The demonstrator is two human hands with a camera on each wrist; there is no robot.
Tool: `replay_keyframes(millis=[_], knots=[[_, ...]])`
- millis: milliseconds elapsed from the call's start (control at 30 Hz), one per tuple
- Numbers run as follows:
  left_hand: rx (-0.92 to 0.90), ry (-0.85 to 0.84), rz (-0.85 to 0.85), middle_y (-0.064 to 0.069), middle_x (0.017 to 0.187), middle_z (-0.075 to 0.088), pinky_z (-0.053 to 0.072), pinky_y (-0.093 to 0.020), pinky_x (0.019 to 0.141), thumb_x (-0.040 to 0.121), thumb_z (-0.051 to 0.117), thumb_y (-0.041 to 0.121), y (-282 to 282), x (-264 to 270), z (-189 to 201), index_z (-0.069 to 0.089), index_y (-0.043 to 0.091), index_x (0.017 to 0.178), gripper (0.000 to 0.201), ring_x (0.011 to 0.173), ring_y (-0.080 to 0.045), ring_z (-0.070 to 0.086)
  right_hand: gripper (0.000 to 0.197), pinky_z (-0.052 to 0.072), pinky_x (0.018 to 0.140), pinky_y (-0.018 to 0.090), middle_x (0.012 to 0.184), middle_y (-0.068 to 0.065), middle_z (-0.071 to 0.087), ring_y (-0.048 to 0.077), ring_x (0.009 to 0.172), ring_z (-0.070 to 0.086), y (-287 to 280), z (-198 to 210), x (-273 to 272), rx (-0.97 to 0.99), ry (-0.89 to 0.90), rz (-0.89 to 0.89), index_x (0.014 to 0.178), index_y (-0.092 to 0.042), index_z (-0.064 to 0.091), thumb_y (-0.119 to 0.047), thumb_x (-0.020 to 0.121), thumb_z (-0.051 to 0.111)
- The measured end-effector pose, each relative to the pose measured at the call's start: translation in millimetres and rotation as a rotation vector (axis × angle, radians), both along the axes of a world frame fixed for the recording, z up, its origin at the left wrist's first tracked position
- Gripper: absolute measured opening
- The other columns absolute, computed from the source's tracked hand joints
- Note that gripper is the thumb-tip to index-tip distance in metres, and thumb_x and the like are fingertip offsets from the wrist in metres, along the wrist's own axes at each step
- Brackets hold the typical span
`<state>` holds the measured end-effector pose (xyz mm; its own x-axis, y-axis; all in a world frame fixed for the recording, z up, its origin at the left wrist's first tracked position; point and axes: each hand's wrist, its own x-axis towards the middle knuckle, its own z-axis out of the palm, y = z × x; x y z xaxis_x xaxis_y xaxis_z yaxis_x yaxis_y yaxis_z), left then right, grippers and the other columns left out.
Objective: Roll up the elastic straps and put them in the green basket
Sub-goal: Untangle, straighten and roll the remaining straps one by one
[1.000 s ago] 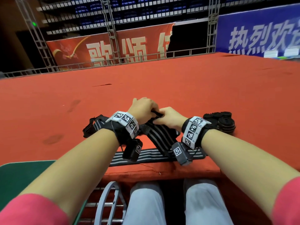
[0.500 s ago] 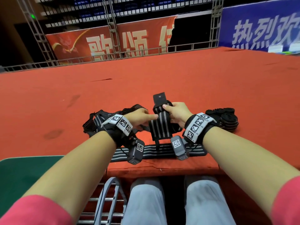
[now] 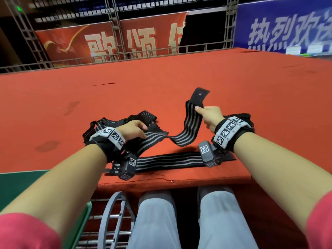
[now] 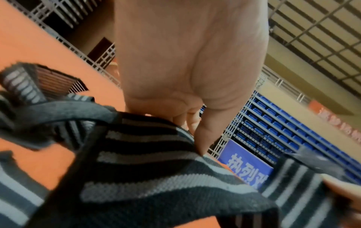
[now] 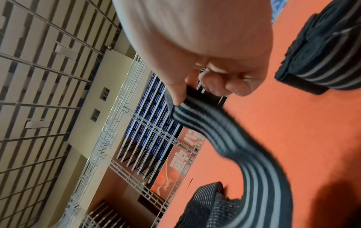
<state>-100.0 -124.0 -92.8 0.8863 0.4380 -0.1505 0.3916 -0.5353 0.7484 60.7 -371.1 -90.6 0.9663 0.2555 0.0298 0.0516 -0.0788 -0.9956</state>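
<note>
A black elastic strap (image 3: 182, 139) with grey stripes hangs slack between my two hands above the red table (image 3: 179, 78). My right hand (image 3: 198, 109) pinches it just below its black end tab (image 3: 199, 94), thumb on top; the right wrist view shows the same grip of the right hand (image 5: 187, 92) on the strap (image 5: 224, 131). My left hand (image 3: 144, 131) holds the other part low at the table, its thumb (image 4: 201, 138) pressed on the strap (image 4: 156, 169). A green basket (image 3: 87, 211) shows at the lower left, below the table edge.
A second strap (image 3: 170, 161) lies flat along the near table edge. Several tangled straps (image 3: 111, 121) are heaped under and behind my left hand. Rolled straps (image 3: 248, 117) sit behind my right wrist. A grey metal frame (image 3: 111, 221) stands by my knees.
My hands have drawn apart. The right hand moved right and up with the strap's end, so the bunched strap now stretches out; the left hand slid left and down.
</note>
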Motion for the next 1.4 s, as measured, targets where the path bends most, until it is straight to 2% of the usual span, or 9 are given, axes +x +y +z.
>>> replay_keyframes(millis=[100, 333, 533, 733, 833, 933, 1067, 1233, 1400], knots=[[0.161, 0.075, -0.023, -0.003, 0.07, 0.057, 0.042, -0.023, 0.062, 0.077, 0.068, -0.01, 13.2, -9.7, -6.4, 0.062, 0.014, 0.072, 0.025, 0.066, -0.014, 0.051, 0.03, 0.019, 0.047, 0.024, 0.058, 0.001, 0.034, 0.015, 0.049, 0.027, -11.7, -5.5, 10.0, -0.018, 0.072, -0.075, 0.069, -0.016, 0.05, -0.024, 0.091, 0.068], [0.387, 0.204, -0.015, 0.0, 0.062, 0.057, 0.04, -0.025, 0.064, 0.078, 0.061, 0.003, 28.9, -21.9, -33.0, 0.06, 0.017, 0.06, 0.023, 0.068, -0.02, 0.052, 0.023, 0.023, 0.034, 0.013, 0.057, 0.002, 0.051, 0.009, 0.038, 0.033, -36.0, -39.3, 6.9, -0.122, 0.291, -0.009, 0.071, -0.012, 0.055, -0.018, 0.092, 0.064], [0.554, 0.307, 0.005, -0.005, 0.083, 0.066, 0.048, -0.028, 0.075, 0.082, 0.061, 0.016, 33.1, -29.6, -63.0, 0.063, 0.021, 0.068, 0.014, 0.087, -0.029, 0.062, 0.019, 0.026, 0.034, 0.014, 0.062, 0.001, 0.059, 0.006, 0.035, 0.038, -56.1, -70.2, -5.1, -0.207, 0.403, 0.053, 0.077, -0.012, 0.059, -0.02, 0.094, 0.063], [0.705, 0.393, -0.011, -0.002, 0.103, 0.067, 0.039, -0.03, 0.081, 0.088, 0.057, 0.026, 26.6, -26.3, -86.6, 0.067, 0.023, 0.097, 0.014, 0.103, -0.027, 0.061, 0.024, 0.025, 0.036, 0.013, 0.046, -0.002, 0.059, 0.006, 0.032, 0.039, -61.3, -97.4, -12.6, -0.36, 0.497, 0.103, 0.077, -0.009, 0.056, -0.02, 0.099, 0.056], [0.735, 0.412, 0.004, 0.006, 0.108, 0.066, 0.039, -0.041, 0.097, 0.085, 0.054, 0.022, 29.5, -27.8, -92.7, 0.064, 0.032, 0.085, 0.014, 0.112, -0.024, 0.057, 0.032, 0.026, 0.038, 0.013, 0.042, -0.003, 0.055, 0.007, 0.03, 0.041, -64.8, -104.4, -14.3, -0.479, 0.527, 0.151, 0.079, -0.009, 0.056, -0.029, 0.102, 0.051], [0.746, 0.387, -0.013, 0.008, 0.111, 0.065, 0.041, -0.044, 0.099, 0.08, 0.056, 0.016, 25.1, -25.5, -94.2, 0.065, 0.039, 0.086, 0.025, 0.117, -0.022, 0.054, 0.043, 0.025, 0.043, 0.016, 0.038, -0.005, 0.044, 0.009, 0.031, 0.037, -69.9, -104.6, -10.2, -0.55, 0.468, 0.143, 0.067, -0.01, 0.058, -0.035, 0.101, 0.051], [0.67, 0.281, -0.048, 0.007, 0.112, 0.064, 0.044, -0.044, 0.1, 0.078, 0.067, 0.025, 6.5, -11.3, -92.0, 0.065, 0.039, 0.092, 0.02, 0.115, -0.022, 0.057, 0.043, 0.026, 0.043, 0.019, 0.045, 0.0, 0.042, 0.014, 0.039, 0.034, -75.8, -101.9, 5.2, -0.528, 0.299, 0.032, 0.058, -0.01, 0.058, -0.03, 0.095, 0.059], [0.542, 0.181, -0.204, 0.004, 0.109, 0.063, 0.047, -0.04, 0.098, 0.073, 0.073, 0.051, -24.3, 16.8, -91.3, 0.062, 0.037, 0.089, 0.024, 0.109, -0.021, 0.06, 0.013, 0.036, 0.045, 0.023, 0.058, 0.001, 0.058, 0.019, 0.051, 0.049, -81.7, -107.7, 24.7, -0.455, -0.006, -0.092, 0.073, -0.013, 0.068, -0.012, 0.085, 0.064], [0.479, 0.131, -0.298, 0.005, 0.108, 0.056, 0.043, -0.029, 0.089, 0.077, 0.078, 0.05, -63.3, 36.5, -95.7, 0.063, 0.025, 0.109, 0.044, 0.106, -0.018, 0.056, 0.021, 0.051, 0.089, 0.031, 0.098, 0.0, 0.071, 0.018, 0.094, 0.064, -85.1, -111.4, 33.1, -0.677, -0.204, 0.068, 0.097, -0.019, 0.073, -0.004, 0.081, 0.071]])
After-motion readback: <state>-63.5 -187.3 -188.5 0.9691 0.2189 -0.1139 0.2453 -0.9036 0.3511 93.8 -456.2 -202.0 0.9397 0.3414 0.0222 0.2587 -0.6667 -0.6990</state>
